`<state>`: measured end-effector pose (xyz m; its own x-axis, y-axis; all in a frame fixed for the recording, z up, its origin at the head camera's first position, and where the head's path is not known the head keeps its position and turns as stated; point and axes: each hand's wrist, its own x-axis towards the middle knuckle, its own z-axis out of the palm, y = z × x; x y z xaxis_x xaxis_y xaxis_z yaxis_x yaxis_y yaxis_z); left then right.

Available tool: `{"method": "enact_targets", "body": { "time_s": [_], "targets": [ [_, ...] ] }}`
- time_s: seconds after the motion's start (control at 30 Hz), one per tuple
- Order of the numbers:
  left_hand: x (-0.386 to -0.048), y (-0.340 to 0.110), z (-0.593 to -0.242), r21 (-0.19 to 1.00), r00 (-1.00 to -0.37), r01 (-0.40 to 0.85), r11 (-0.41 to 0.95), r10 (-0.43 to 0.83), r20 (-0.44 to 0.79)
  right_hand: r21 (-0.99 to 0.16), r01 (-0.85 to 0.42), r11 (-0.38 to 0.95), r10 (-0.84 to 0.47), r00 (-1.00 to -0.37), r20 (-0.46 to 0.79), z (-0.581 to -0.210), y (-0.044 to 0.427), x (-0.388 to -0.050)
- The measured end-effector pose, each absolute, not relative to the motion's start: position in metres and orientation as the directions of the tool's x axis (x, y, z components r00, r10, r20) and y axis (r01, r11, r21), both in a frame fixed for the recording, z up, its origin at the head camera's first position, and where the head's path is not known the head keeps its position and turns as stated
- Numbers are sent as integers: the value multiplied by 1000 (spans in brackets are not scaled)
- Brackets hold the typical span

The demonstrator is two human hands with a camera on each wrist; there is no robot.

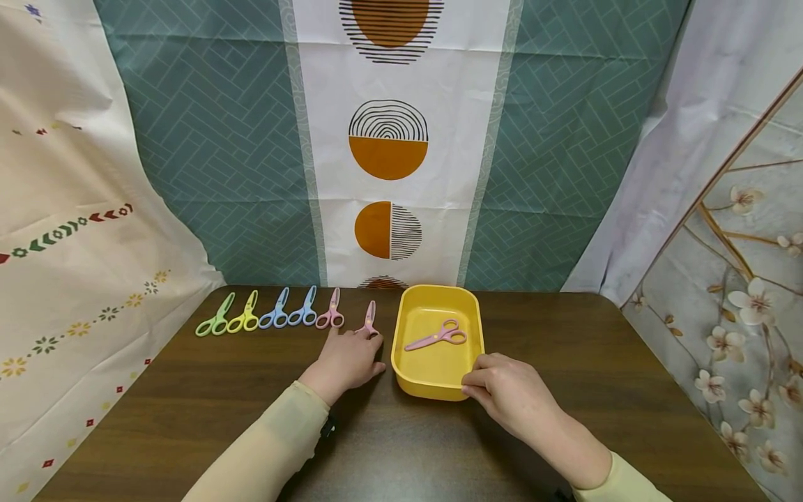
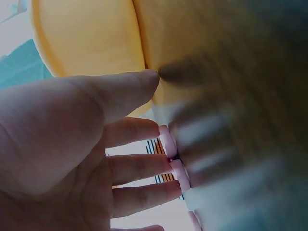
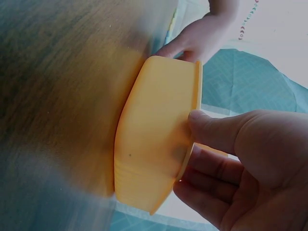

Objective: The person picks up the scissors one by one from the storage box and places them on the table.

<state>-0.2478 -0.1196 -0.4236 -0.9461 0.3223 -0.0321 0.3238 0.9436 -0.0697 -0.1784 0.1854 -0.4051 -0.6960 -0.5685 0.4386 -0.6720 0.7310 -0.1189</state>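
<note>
My left hand [image 1: 348, 359] rests its fingertips on the handles of pink scissors [image 1: 370, 312], whose blades point toward the back. In the left wrist view its fingers [image 2: 139, 168] are nearly straight on the pink handle loops [image 2: 180, 174], with the thumb apart from them. With thumb and fingers, my right hand [image 1: 511, 390] pinches the rim of a yellow tray [image 1: 433, 392] at its near right corner. Another pair of pink scissors [image 1: 437, 338] lies inside the tray. The right wrist view shows the thumb on the tray's outer wall [image 3: 159, 115].
Left of my left hand, along the table's back edge, a row holds green scissors [image 1: 216, 317], yellow scissors [image 1: 245, 314], two blue pairs and pink scissors [image 1: 331, 310]. The wooden table [image 1: 389, 446] meets a patterned curtain [image 1: 389, 174] behind.
</note>
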Motion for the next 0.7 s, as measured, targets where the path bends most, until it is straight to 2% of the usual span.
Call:
{"method": "enact_targets", "body": {
  "time_s": [0.53,0.7],
  "targets": [
    [-270,-118,-424,-58,-958,287,956,287,-12,-112,-673,731,-571,-693,441,-405,186,-178],
    [-288,-125,-443,-67,-953,300,952,302,30,-116,-670,733,-568,-697,438,-405,186,-178]
  ]
}}
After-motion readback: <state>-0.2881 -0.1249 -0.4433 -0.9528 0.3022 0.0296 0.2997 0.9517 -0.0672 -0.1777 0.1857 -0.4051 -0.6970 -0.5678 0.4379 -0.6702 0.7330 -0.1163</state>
